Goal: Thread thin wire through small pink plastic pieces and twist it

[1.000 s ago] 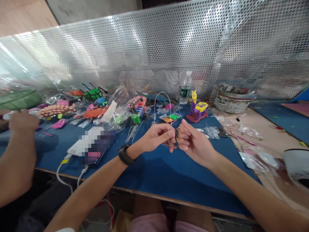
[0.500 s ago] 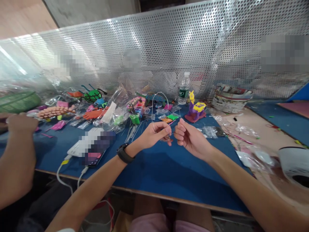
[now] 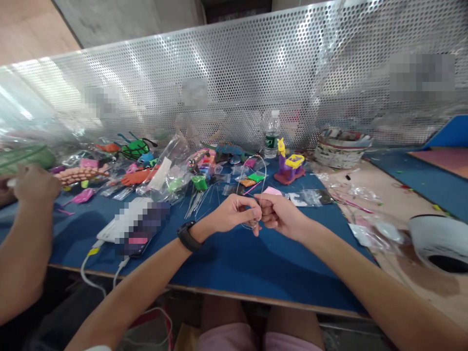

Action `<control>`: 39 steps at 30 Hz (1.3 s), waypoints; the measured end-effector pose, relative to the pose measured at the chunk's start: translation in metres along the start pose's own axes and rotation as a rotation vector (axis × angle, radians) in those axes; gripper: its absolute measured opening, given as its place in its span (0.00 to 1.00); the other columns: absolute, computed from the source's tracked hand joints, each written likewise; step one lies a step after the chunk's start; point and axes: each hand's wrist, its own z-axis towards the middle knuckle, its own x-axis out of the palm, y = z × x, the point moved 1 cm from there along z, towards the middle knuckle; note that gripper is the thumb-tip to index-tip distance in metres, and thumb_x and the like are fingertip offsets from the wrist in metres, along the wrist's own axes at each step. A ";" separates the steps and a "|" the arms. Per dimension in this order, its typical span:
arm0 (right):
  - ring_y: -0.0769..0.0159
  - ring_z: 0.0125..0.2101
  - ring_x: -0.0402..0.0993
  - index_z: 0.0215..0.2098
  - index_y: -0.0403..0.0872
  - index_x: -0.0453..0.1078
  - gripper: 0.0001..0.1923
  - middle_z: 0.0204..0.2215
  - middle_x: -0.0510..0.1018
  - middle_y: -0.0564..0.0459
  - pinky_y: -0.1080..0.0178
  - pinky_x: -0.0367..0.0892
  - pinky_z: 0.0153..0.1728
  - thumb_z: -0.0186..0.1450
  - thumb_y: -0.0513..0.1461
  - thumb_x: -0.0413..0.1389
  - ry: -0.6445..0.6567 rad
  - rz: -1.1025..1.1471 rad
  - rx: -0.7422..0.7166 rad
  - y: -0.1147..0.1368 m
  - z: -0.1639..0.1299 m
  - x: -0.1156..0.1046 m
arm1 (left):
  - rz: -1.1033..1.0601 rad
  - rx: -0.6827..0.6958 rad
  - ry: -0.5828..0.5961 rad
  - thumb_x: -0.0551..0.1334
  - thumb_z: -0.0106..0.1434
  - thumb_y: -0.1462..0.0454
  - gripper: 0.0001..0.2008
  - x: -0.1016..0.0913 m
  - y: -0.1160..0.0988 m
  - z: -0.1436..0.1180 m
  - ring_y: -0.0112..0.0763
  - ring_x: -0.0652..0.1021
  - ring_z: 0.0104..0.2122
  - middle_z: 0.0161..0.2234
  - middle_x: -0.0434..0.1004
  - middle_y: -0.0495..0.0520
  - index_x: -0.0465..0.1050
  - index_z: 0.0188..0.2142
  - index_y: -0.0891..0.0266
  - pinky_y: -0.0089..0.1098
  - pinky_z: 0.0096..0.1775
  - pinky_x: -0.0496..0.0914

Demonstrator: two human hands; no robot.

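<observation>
My left hand [image 3: 236,215] and my right hand [image 3: 278,214] meet above the blue table mat [image 3: 234,253], fingertips touching. Both pinch a thin silver wire [image 3: 252,165] that loops upward from the fingers. A black watch [image 3: 187,236] sits on my left wrist. Loose straight wires [image 3: 197,202] lie on the mat just beyond my left hand.
Colourful clay figures and clear bags [image 3: 146,165] crowd the far left, with a purple and yellow figure [image 3: 287,168], a water bottle [image 3: 271,134] and a round tub [image 3: 341,146]. A phone on cables [image 3: 137,226] lies at left. Another person's arm [image 3: 25,229] rests far left. A perforated metal screen [image 3: 234,78] stands behind.
My right hand has closed in on the left hand and now touches it at the wire. The wire loop has tilted to the right. The view shifted slightly.
</observation>
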 end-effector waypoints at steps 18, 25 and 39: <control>0.68 0.28 0.75 0.41 0.47 0.80 0.14 0.27 0.79 0.53 0.70 0.69 0.21 0.60 0.46 0.64 -0.119 -0.557 -0.570 0.002 0.007 -0.017 | -0.136 0.000 -0.557 0.73 0.53 0.52 0.20 -0.027 0.011 0.011 0.29 0.81 0.29 0.27 0.79 0.50 0.79 0.36 0.66 0.32 0.38 0.78; 0.64 0.25 0.76 0.45 0.51 0.81 0.15 0.33 0.84 0.51 0.60 0.74 0.27 0.62 0.47 0.62 -0.357 -0.669 -0.788 -0.017 0.006 -0.004 | -0.067 0.124 -0.710 0.73 0.52 0.52 0.19 -0.023 0.009 0.012 0.26 0.79 0.30 0.30 0.81 0.52 0.79 0.35 0.65 0.29 0.37 0.76; 0.59 0.34 0.81 0.39 0.50 0.82 0.09 0.34 0.85 0.51 0.57 0.77 0.38 0.63 0.42 0.61 -0.407 -0.705 -0.925 -0.017 -0.001 0.007 | 0.015 0.183 -0.730 0.73 0.52 0.55 0.16 -0.011 0.004 0.009 0.32 0.81 0.32 0.32 0.83 0.55 0.81 0.33 0.64 0.35 0.40 0.77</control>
